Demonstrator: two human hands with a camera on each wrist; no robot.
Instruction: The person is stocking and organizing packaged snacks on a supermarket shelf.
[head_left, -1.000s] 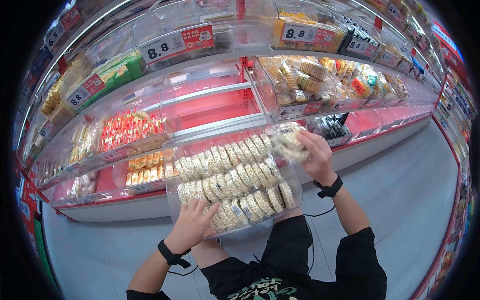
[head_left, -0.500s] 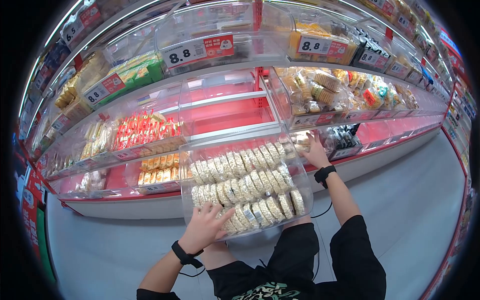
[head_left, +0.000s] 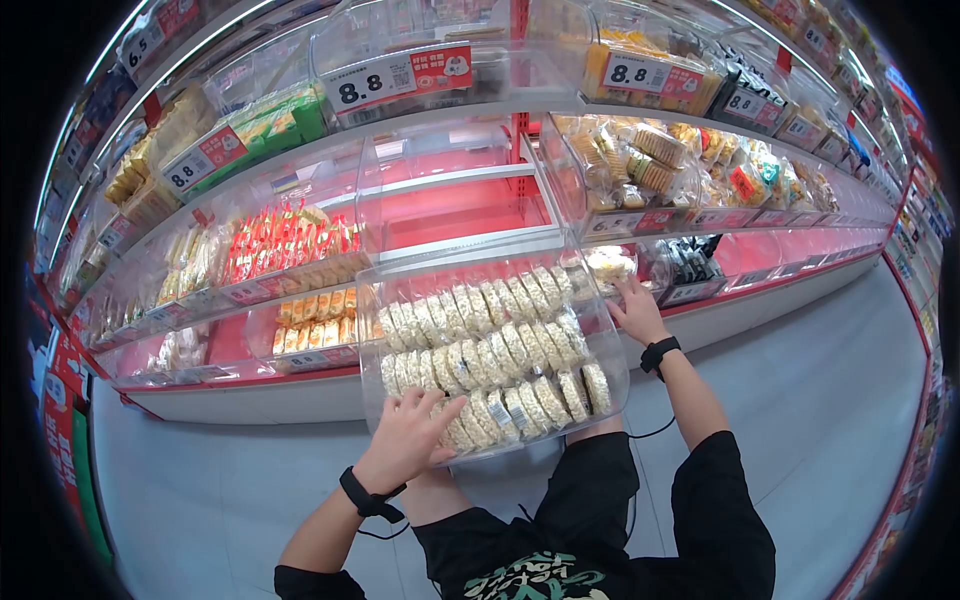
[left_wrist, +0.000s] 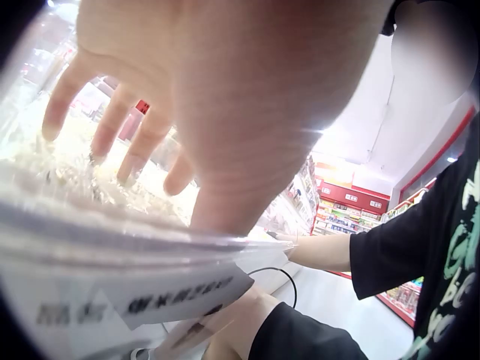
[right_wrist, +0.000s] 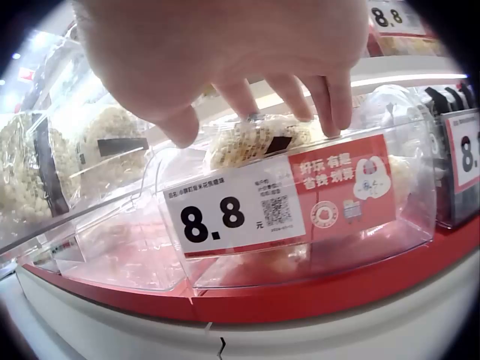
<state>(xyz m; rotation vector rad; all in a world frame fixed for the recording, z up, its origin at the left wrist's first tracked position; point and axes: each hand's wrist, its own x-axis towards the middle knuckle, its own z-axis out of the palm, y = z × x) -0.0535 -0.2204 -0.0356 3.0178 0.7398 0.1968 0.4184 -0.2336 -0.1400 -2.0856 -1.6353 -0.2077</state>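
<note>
A clear plastic bin (head_left: 612, 350), tilted toward me, carries three rows of wrapped puffed-rice cakes (head_left: 485, 358). At its near-left corner my left hand (head_left: 408, 436) reaches over the front wall, fingers spread and resting on the cakes. In the left wrist view those fingers hang down inside the rim. My right hand (head_left: 638, 315) is at a smaller clear bin (right_wrist: 415, 217) on the lower shelf. Seen from the right wrist, its fingers are apart and point down behind the front wall, over a wrapped puffed-rice cake (right_wrist: 255, 141) with a dark label.
A price tag (right_wrist: 232, 214) reading 8.8 fronts the smaller bin. Dark packets (head_left: 690, 265) stand to its right. Upper shelves hold more snack bins, including bagged round biscuits (head_left: 655, 150) and red-wrapped snacks (head_left: 290, 245). A red shelf edge (right_wrist: 300, 300) runs below.
My right hand carried a wrapped puffed-rice cake from beside the tilted bin into the shelf bin, then drew back slightly, leaving it there. My left hand stays on the tilted bin's cakes.
</note>
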